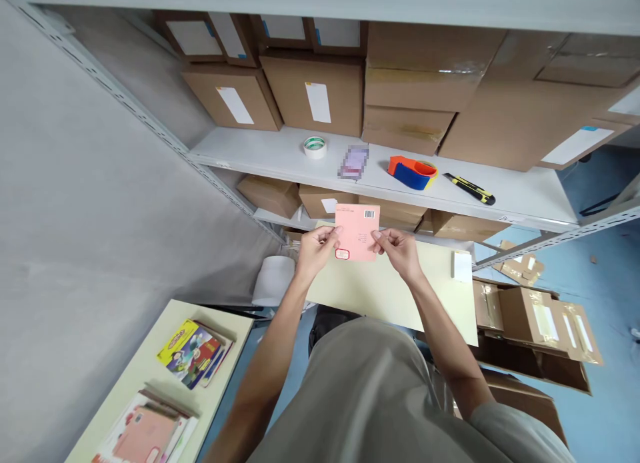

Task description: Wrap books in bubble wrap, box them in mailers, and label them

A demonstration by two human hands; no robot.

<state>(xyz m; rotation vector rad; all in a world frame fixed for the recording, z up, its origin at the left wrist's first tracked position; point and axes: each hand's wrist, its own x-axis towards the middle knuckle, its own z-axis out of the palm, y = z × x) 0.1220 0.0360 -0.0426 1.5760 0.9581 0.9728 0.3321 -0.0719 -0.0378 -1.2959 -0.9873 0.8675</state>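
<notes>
The pink booklet (357,232) sits at the centre of the frame, held upright in the air between both hands, its barcode at the upper right corner and its long axis close to vertical. It lies directly between the hands: the left hand (314,248) pinches its left edge and the right hand (397,248) pinches its right edge, both equally near. On each side the fingers (334,234) are closed narrowly on the cover, thumb in front. Below it lies a pale yellow sheet (385,293). Above, the white shelf (280,158) carries a tape roll (315,146), a tape dispenser (413,172) and a utility knife (469,188), with cardboard boxes (313,93) behind. At lower left, a table (150,363) holds picture books (193,351).
</notes>
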